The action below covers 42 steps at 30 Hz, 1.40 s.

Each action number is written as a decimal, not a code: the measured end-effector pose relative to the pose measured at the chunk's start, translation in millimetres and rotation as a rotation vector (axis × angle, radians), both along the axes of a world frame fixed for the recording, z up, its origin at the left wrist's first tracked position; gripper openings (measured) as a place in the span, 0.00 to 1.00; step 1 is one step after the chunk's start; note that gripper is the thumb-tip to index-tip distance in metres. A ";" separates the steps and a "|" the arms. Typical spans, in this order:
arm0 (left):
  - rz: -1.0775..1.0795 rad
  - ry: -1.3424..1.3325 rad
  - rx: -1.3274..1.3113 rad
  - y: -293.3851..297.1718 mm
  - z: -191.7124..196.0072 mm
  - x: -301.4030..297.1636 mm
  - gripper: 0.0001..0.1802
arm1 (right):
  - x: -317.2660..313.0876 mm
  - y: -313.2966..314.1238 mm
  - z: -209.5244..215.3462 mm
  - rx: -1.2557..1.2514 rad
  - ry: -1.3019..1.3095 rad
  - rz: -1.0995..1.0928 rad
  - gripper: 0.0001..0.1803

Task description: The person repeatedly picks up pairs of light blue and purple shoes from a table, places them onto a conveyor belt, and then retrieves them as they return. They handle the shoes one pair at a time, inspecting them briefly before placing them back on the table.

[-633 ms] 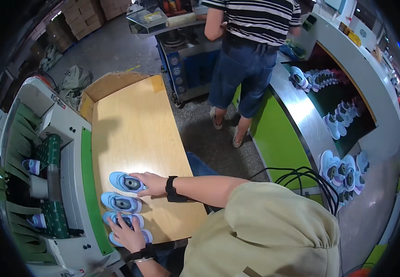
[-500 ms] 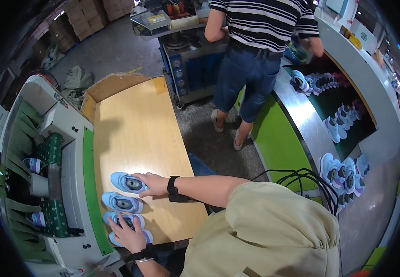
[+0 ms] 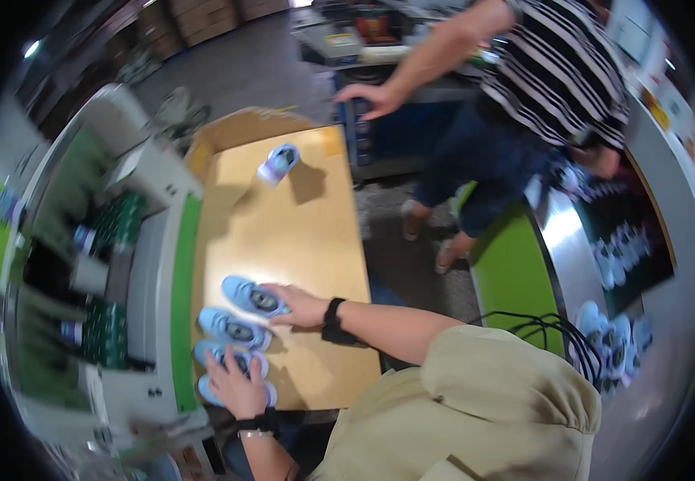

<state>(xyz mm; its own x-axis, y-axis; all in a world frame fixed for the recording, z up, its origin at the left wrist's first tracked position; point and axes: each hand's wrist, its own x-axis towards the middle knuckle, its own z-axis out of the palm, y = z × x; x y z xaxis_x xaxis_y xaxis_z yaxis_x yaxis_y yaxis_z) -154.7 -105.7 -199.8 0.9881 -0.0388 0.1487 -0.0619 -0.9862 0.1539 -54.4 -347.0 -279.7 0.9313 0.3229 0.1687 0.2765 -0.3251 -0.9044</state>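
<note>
Several light blue sneakers lie in a row, toes left, at the near end of a wooden board. My right hand [image 3: 297, 305] is closed round the heel of the farthest sneaker [image 3: 242, 293] in that row. Beside it is a second sneaker [image 3: 223, 324], touched by neither hand. My left hand [image 3: 237, 386] lies with fingers spread over the two nearest sneakers, partly hiding both; the fingertips reach the third sneaker [image 3: 207, 349]. At the board's far end another blue sneaker [image 3: 279, 163] appears airborne, its shadow apart from it to the right.
A co-worker in a striped shirt [image 3: 557, 72] stands beyond the board [image 3: 291, 240], one hand [image 3: 375, 100] stretched toward its far end. On the left is a machine [image 3: 143, 297] with green rollers. More shoes [image 3: 604, 337] and black cables [image 3: 552, 325] are on the right.
A sneaker has appeared over the board's far end, and the co-worker has turned and reached out an arm. The whole view has shifted; my hands stay at the same sneakers.
</note>
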 end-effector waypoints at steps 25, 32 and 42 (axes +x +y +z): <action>0.294 -0.369 -0.942 -11.4 36.7 22.2 0.49 | 61.7 47.2 122.3 -0.005 -0.097 0.392 0.30; 0.216 -0.258 -1.050 2.9 20.2 25.2 0.50 | 335.2 -0.8 21.2 -0.311 -0.044 -0.316 0.50; 0.229 -0.308 -0.932 12.2 18.0 13.6 0.50 | 184.3 -38.9 12.3 -0.511 -0.422 -0.136 0.46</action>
